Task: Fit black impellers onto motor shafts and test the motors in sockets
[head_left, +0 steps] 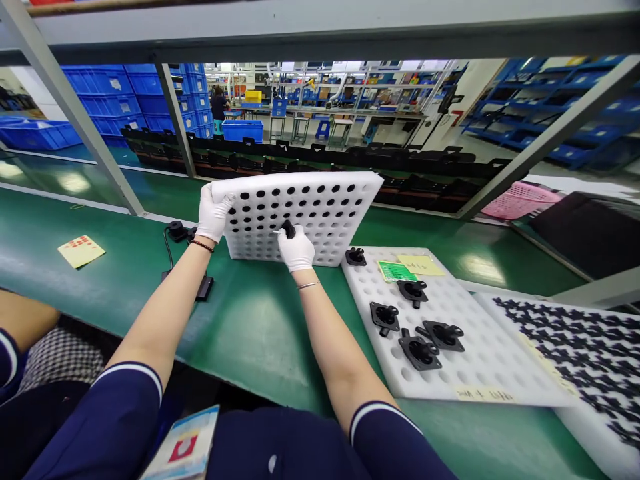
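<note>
A white foam board (300, 240) with rows of round holes stands tilted up on the green bench. Black pieces fill its upper rows; the lower holes look pale. My left hand (214, 212), in a white glove, grips the board's upper left corner. At the front of the board, my gloved right hand (296, 248) has its fingers closed on a small black part (289, 229). To the right lies another white foam tray (470, 363), bearing several black flanged fittings (420, 351), a green label (396, 271) and a yellow note (421, 265).
A tray of black star-shaped parts (590, 353) lies far right, near a pink basket (521, 200). Black devices with a cable (177, 231) and a yellow paper (81, 251) are at left. Metal posts and a row of black items (310, 163) stand behind. Another person's arm (25, 319) shows at left.
</note>
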Available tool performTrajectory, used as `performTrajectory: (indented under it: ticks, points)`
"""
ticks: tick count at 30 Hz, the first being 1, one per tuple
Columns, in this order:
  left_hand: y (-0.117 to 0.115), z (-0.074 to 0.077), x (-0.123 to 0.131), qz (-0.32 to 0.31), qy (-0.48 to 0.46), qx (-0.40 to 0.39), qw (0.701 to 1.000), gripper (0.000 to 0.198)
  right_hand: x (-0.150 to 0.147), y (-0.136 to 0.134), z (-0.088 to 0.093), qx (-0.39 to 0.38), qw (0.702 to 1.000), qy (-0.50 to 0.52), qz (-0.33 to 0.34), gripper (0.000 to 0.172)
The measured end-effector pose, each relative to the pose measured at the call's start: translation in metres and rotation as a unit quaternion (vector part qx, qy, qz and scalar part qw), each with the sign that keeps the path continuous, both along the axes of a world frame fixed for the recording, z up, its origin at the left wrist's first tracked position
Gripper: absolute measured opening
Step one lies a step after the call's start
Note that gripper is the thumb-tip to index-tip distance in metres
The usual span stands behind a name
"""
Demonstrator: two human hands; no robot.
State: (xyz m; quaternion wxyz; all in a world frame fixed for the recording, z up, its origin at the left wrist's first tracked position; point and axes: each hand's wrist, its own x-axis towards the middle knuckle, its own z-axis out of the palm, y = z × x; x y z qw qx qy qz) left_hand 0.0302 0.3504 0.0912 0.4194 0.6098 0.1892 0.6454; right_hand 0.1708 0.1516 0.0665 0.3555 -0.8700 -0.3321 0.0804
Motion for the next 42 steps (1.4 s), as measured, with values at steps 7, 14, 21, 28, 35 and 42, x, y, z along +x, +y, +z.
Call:
performTrajectory:
  ticks: [7, 14, 21, 28, 35, 42]
  points:
    - [0.000, 0.000, 0.004, -0.001, -0.009, -0.024, 1.000, 0.088, -0.018, 0.008, -0.004, -0.001, 1.000, -0.006, 0.018, 0.030]
    - [0.006, -0.004, 0.006, -0.015, 0.005, -0.012, 1.000, 0.084, -0.031, 0.020, -0.005, -0.004, 1.000, -0.011, 0.026, 0.031]
    - [0.006, -0.002, 0.009, -0.019, -0.001, -0.026, 0.999, 0.086, -0.049, 0.030, -0.009, -0.004, 0.999, -0.012, 0.046, 0.029]
    - [0.013, -0.004, 0.012, -0.029, 0.004, -0.032, 0.999, 0.080, -0.041, 0.033, -0.006, 0.002, 0.999, -0.004, 0.043, 0.031]
    - [0.002, 0.002, 0.011, -0.012, 0.017, -0.050, 0.999, 0.079, -0.057, 0.037, -0.007, 0.007, 0.999, -0.003, 0.045, 0.030]
    - [-0.007, 0.008, 0.006, 0.005, 0.049, -0.049, 0.998, 0.075, -0.076, 0.047, -0.003, 0.004, 0.998, 0.005, 0.061, 0.034]
